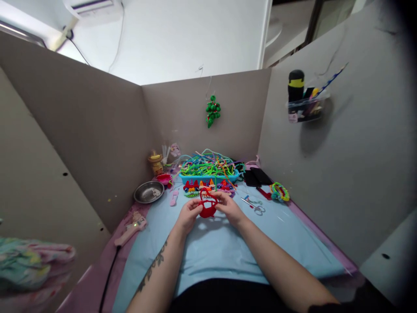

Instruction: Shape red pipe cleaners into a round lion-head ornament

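Observation:
Between my two hands is a small red fuzzy piece [207, 212], seemingly bent from pipe cleaners, with a rounded lower part and a loop on top like a little basket. My left hand [189, 214] pinches its left edge with thumb and fingers. On the other side my right hand [228, 206] grips the right edge near the loop. The piece is held above the blue table cover [221, 256]. Just beyond it lie several colourful finished pipe-cleaner pieces [191, 188], partly hidden by the red loop and my fingers.
A blue basket [208, 178] heaped with pipe cleaners [208, 165] stands at the back. To the left are a metal bowl [143, 193] and a pink glue gun [132, 229] with a black cord. Scissors [254, 206], dark phones [257, 177] and coiled pipe cleaners [279, 192] lie right. Grey panels surround the table.

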A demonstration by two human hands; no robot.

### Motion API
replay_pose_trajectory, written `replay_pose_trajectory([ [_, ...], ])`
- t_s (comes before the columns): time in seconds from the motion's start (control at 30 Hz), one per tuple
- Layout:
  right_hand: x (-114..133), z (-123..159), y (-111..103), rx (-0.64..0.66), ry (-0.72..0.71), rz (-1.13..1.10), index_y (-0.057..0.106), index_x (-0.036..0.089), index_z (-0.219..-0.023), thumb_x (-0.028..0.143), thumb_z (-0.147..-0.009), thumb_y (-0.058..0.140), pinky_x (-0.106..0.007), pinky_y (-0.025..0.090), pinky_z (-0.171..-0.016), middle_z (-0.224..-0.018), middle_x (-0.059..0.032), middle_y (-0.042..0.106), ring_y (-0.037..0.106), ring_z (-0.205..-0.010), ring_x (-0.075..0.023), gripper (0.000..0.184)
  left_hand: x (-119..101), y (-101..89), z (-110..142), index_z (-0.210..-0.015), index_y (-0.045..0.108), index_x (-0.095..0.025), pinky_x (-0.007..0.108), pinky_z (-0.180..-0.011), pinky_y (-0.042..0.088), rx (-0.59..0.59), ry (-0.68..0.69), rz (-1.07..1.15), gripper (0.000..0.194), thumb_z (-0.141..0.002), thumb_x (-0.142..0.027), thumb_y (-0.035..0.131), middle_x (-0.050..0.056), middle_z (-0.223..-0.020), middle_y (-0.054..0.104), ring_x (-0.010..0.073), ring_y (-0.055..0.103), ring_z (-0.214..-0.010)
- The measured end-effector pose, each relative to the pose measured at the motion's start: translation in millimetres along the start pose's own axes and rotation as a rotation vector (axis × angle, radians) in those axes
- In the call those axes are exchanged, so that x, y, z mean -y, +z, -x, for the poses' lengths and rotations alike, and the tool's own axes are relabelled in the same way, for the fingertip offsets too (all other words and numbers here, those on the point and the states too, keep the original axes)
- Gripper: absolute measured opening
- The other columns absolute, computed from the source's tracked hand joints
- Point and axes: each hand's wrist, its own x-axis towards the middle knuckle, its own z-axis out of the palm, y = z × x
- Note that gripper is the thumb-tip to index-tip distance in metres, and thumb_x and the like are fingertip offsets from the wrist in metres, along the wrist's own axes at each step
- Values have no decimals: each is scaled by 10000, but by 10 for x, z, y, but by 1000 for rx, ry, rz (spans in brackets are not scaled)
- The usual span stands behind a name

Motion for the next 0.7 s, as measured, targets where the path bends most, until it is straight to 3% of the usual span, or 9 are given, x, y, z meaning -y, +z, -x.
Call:
replay_pose_trajectory([
  [0.1, 52, 19, 1, 33, -116, 189, 642, 217, -933, 370, -700, 673, -374, 371, -948, -1135, -70, 567, 479, -1132, -242, 281, 0, 7, -10, -827, 624, -128, 255, -634, 433, -37, 16, -39, 341, -575, -285, 791, 36, -720, 676, 141, 600, -626],
  [0.17, 89, 29, 14, 21, -163, 330, 675, 206, -819, 373, -730, 651, -374, 348, -965, -1071, -70, 578, 489, -1101, -236, 191, -1, 19, -8, -810, 625, -131, 254, -630, 432, -50, 13, -91, 329, -573, -288, 791, 26, -697, 670, 135, 593, -606],
  [0.37, 106, 16, 27, -81, -137, 409, 697, 203, -701, 395, -739, 633, -342, 420, -784, -781, -44, 607, 549, -793, -196, 206, 11, 65, 23, -883, 619, -153, 274, -672, 445, 74, -23, -170, 429, -516, -245, 822, 37, -773, 686, 171, 625, -690],
  [0.5, 71, -11, -2, -156, -62, 249, 644, 192, -632, 388, -718, 642, -333, 414, -754, -696, -15, 590, 534, -733, -184, 215, 49, 57, 24, -939, 615, -156, 287, -721, 450, 100, 6, -225, 468, -523, -231, 817, 68, -890, 689, 197, 634, -784],
  [0.7, 100, -48, -97, -226, 36, -267, 569, 199, -623, 356, -675, 653, -352, 431, -762, -700, -23, 602, 562, -748, -192, 186, 47, 36, 6, -940, 630, -150, 290, -721, 452, -25, 106, -412, 406, -572, -240, 776, 82, -903, 689, 195, 624, -777],
])
